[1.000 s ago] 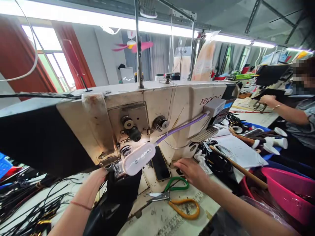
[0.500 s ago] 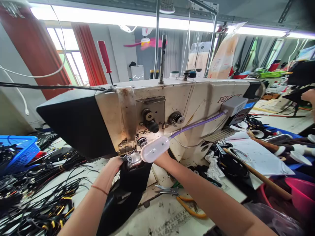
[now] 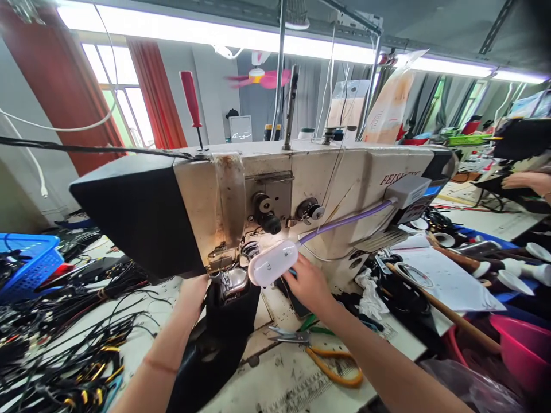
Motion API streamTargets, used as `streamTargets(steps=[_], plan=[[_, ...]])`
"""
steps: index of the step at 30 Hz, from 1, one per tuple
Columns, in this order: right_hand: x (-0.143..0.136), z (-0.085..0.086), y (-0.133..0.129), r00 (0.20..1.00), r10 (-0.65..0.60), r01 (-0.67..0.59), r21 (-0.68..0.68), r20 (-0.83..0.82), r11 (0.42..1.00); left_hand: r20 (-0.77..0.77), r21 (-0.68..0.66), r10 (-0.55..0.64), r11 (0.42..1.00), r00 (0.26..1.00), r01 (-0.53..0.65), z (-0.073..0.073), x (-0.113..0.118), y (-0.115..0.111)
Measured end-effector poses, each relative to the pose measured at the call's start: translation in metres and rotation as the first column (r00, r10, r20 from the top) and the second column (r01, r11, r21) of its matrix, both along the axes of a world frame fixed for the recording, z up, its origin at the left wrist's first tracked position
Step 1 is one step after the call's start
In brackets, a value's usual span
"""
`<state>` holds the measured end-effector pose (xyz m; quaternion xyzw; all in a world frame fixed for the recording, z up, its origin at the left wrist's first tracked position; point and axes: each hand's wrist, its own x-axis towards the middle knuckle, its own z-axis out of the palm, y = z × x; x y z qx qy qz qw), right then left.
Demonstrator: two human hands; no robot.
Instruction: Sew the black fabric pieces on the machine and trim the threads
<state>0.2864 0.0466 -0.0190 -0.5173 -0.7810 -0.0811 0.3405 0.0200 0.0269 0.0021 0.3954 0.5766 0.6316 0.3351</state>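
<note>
A sewing machine (image 3: 336, 195) fills the middle of the view, its white lamp (image 3: 273, 264) hanging before the needle area. Black material (image 3: 232, 312) lies under the presser parts and drapes toward me. My left hand (image 3: 196, 287) reaches behind the machine head at the left of this material; its fingers are hidden. To the right of the lamp is my right hand (image 3: 305, 281), its fingers bent, partly covered by the lamp, near a dark piece; what they hold, if anything, is hidden. Open scissors (image 3: 293, 335) with orange handles lie below.
Black cords (image 3: 86, 344) spread over the left side beside a blue basket (image 3: 34, 267). On the right are paper (image 3: 456, 275), a wooden stick (image 3: 460, 330), thread cones (image 3: 512, 269) and a pink bowl (image 3: 527, 350). Another person's hand (image 3: 527, 180) shows at far right.
My right hand has come out from behind the lamp, moving right, and more of it shows. The scissors' orange handles are less covered by my forearm. The other person's hand has moved left.
</note>
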Motion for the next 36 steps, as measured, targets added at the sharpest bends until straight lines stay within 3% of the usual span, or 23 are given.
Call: streamTargets(steps=[3, 4, 5, 6, 8, 9, 10, 11, 13, 14, 15, 17, 18, 19, 22, 24, 25, 28, 30, 32, 34, 36], plan=[[0.052, -0.041, -0.035, 0.998, -0.042, 0.04, 0.073, 0.038, 0.997, -0.154, 0.245, 0.256, 0.946, 0.954, -0.214, -0.001, 0.009, -0.042], [0.069, -0.058, -0.045, 0.997, -0.05, 0.044, 0.094, 0.062, 0.995, -0.217, 0.311, 0.258, 0.933, 0.942, -0.184, -0.001, 0.018, -0.053], [0.083, -0.073, -0.052, 0.99, -0.072, 0.053, 0.154, 0.119, 0.987, -0.344, 0.37, 0.217, 0.926, 0.913, -0.08, -0.001, 0.029, -0.061], [0.095, -0.086, -0.057, 0.981, -0.095, 0.061, 0.197, 0.169, 0.979, -0.643, 0.412, 0.229, 0.908, 0.731, 0.078, 0.0, 0.042, -0.066], [0.108, -0.099, -0.063, 0.963, -0.137, 0.081, 0.235, 0.234, 0.969, -0.864, 0.423, 0.367, 0.901, 0.343, 0.1, 0.003, 0.069, -0.066], [0.108, -0.098, -0.063, 0.962, -0.139, 0.081, 0.242, 0.234, 0.967, -0.897, 0.414, 0.391, 0.906, 0.207, 0.081, 0.004, 0.08, -0.063], [0.103, -0.093, -0.062, 0.972, -0.113, 0.061, 0.239, 0.208, 0.969, -0.899, 0.418, 0.406, 0.907, 0.162, 0.048, 0.004, 0.089, -0.061], [0.095, -0.085, -0.06, 0.986, -0.051, 0.015, 0.224, 0.157, 0.974, -0.897, 0.415, 0.4, 0.908, 0.189, 0.047, 0.004, 0.093, -0.06], [0.07, -0.061, -0.054, 0.984, 0.177, -0.174, 0.157, -0.001, 0.972, -0.876, 0.41, 0.339, 0.898, 0.342, 0.161, 0.0, 0.09, -0.062], [0.054, -0.047, -0.05, 0.945, 0.312, -0.302, 0.1, -0.095, 0.948, -0.866, 0.404, 0.283, 0.882, 0.413, 0.243, -0.003, 0.082, -0.067], [0.037, -0.034, -0.046, 0.886, 0.43, -0.43, 0.042, -0.174, 0.902, -0.863, 0.391, 0.218, 0.86, 0.456, 0.328, -0.005, 0.07, -0.072], [0.002, -0.01, -0.04, 0.745, 0.608, -0.643, -0.055, -0.274, 0.764, -0.882, 0.348, 0.128, 0.825, 0.453, 0.445, -0.008, 0.039, -0.081], [-0.016, -0.001, -0.039, 0.674, 0.687, -0.722, -0.043, -0.271, 0.691, -0.889, 0.334, 0.111, 0.822, 0.444, 0.462, -0.008, 0.022, -0.084], [-0.033, 0.006, -0.041, 0.634, 0.726, -0.756, -0.017, -0.266, 0.654, -0.89, 0.322, 0.101, 0.83, 0.445, 0.455, -0.006, 0.006, -0.085], [-0.076, 0.016, -0.055, 0.563, 0.799, -0.784, 0.167, -0.212, 0.597, -0.861, 0.264, 0.042, 0.888, 0.506, 0.376, 0.002, -0.027, -0.076], [-0.091, 0.015, -0.066, 0.551, 0.826, -0.764, 0.327, -0.12, 0.556, -0.832, 0.201, -0.032, 0.913, 0.554, 0.354, 0.007, -0.032, -0.066], [-0.094, 0.013, -0.069, 0.565, 0.819, -0.738, 0.385, -0.097, 0.554, -0.815, 0.175, -0.065, 0.919, 0.576, 0.353, 0.009, -0.029, -0.061], [-0.082, 0.01, -0.057, 0.704, 0.699, -0.561, 0.506, -0.126, 0.655, -0.758, 0.117, -0.15, 0.926, 0.634, 0.358, 0.012, -0.013, -0.053], [-0.067, 0.01, -0.037, 0.776, 0.63, -0.516, 0.555, -0.02, 0.653, -0.714, 0.088, -0.208, 0.921, 0.668, 0.381, 0.013, -0.003, -0.052], [-0.057, 0.013, -0.017, 0.749, 0.63, -0.606, 0.595, 0.205, 0.528, -0.675, 0.067, -0.248, 0.918, 0.695, 0.391, 0.013, 0.003, -0.051], [-0.055, 0.016, -0.004, 0.648, 0.67, -0.721, 0.576, 0.364, 0.384, -0.645, 0.044, -0.258, 0.927, 0.719, 0.372, 0.012, 0.004, -0.048], [-0.06, 0.015, 0.002, 0.592, 0.709, -0.753, 0.577, 0.383, 0.317, -0.623, 0.005, -0.252, 0.946, 0.741, 0.325, 0.013, 0.003, -0.045]])
